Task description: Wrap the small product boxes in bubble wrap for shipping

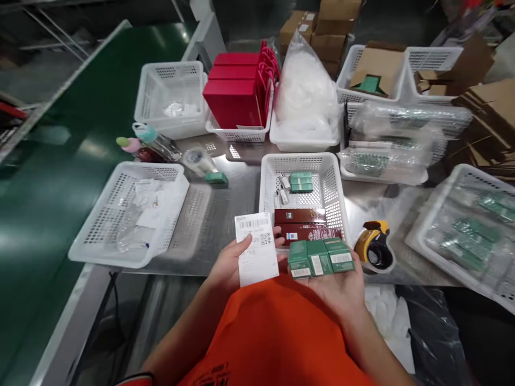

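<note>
In my left hand (231, 262) is a white printed slip (257, 262) with a barcode and a QR code, my thumb pressing on its left side. My right hand (341, 287) grips several green boxes (319, 256) side by side, their white barcode labels turned toward me. Just beyond both hands stands a white perforated basket (336, 187). Inside it lie two dark red boxes (300, 216), small green boxes (301, 182) and small white items (284, 190). A yellow and black tape dispenser (376, 249) sits to the right of my right hand.
A white basket (86, 236) with papers and plastic is at left, beside a green conveyor belt (44, 214). Behind are red bags (231, 102), a bag of white material (308, 91) and wrapped packs (386, 161). One green box (216, 178) lies near two bottles (155, 142).
</note>
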{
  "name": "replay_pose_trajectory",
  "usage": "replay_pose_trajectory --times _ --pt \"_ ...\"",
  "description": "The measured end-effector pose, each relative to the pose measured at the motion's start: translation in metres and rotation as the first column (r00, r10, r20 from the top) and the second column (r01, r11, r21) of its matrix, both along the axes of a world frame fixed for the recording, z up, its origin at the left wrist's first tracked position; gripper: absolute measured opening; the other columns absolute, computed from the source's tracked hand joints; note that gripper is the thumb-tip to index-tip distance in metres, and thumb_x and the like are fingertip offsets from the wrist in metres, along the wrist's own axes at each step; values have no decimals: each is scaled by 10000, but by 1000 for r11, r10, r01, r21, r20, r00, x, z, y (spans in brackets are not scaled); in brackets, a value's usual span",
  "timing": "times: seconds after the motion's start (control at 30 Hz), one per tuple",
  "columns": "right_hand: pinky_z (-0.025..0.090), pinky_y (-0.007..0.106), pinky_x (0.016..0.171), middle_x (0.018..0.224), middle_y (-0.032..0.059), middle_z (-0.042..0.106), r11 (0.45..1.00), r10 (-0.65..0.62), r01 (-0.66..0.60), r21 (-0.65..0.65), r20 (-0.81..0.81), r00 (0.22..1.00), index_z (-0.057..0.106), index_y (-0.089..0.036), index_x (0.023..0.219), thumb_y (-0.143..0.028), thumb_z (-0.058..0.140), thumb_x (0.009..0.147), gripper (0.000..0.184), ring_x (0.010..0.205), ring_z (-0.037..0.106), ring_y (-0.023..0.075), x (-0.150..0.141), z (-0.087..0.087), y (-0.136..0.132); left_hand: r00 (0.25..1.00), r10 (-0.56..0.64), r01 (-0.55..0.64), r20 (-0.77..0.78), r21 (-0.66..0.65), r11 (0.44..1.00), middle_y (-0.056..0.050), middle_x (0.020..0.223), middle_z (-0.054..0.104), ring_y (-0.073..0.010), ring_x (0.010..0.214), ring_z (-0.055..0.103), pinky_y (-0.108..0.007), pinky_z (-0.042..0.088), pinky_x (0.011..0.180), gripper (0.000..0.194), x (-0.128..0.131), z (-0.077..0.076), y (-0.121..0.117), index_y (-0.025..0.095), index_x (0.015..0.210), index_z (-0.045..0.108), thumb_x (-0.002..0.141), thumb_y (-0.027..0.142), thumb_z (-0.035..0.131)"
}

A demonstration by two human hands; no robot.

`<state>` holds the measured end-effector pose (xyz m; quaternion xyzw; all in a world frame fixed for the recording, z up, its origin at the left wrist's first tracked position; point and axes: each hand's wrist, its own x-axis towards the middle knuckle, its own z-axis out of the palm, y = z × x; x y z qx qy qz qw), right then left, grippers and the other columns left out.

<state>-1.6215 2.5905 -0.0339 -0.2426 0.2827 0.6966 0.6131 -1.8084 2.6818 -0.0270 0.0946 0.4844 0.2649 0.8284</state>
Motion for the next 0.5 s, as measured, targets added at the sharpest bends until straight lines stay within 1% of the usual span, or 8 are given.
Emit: replay_pose_trajectory --times 0.13,0.27,0.4,0.5 --pt "521 588 887 1143 132 733 998 11 -10 -65 16 1000 711 -203 1007 -472 550 822 364 1037 674 328 0 -6 -1 998 29 -31 58 36 999 -235 1227 690 -417 1218 611 -579 538 963 483 0 8 -3 67 1287 612 856 284 617" --pt "503 588 938 1200 118 721 999 31 -30 -28 41 999 713 -223 1033 -454 608 783 357 1104 658 335 0 -10 -3 994 23 -29 103 56 998 -227 1328 641 -443 1288 551 -626 515 991 461 -1 12 -3 70 1242 639 829 275 647" --pt "508 583 932 1225 140 709 999 40 -40 -6 59 997 703 -208 1080 -461 571 809 393 1106 664 332 0 -9 -3 992 21 -28 123 59 998 -214 1373 615 -456 1293 541 -634 525 978 465 -3 11 -2 86 1243 642 818 270 669" --pt "515 581 932 1215 128 714 997 51 -47 -54 78 996 694 -219 1087 -480 527 830 403 1129 659 332 -1 -6 0 990 14 -27 141 91 995 -227 1364 618 -461 1292 540 -640 515 990 482 -6 7 -4 75 1269 628 835 281 665"
